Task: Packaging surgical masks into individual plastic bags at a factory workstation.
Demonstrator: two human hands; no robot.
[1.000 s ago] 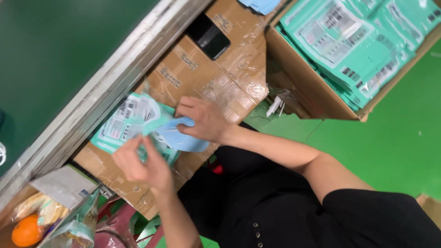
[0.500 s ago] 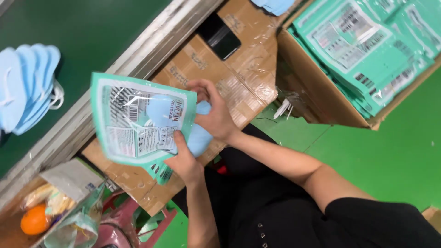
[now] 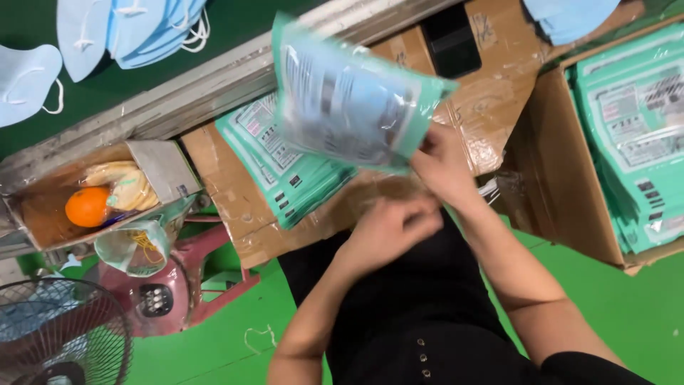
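- A taped cardboard surface [image 3: 235,207] lies under and ahead of both hands; beyond it runs a metal rail [image 3: 214,85], then a dark green table with blue face masks [image 3: 135,28]; the floor below is bright green.
- The right hand [image 3: 445,167] pinches the lower edge of a teal pouch [image 3: 349,103], fingers closed on it; the pouch is lifted off the surface and blurred, a pale blue shape showing through its clear front.
- The left hand [image 3: 388,228] sits just below the pouch, fingers curled; whether it grips the pouch cannot be told.
- Left of the hands lies a stack of teal pouches [image 3: 285,171]; further left, a small box with an orange [image 3: 87,205].
- Right of the right hand stands a carton of filled pouches [image 3: 634,135].
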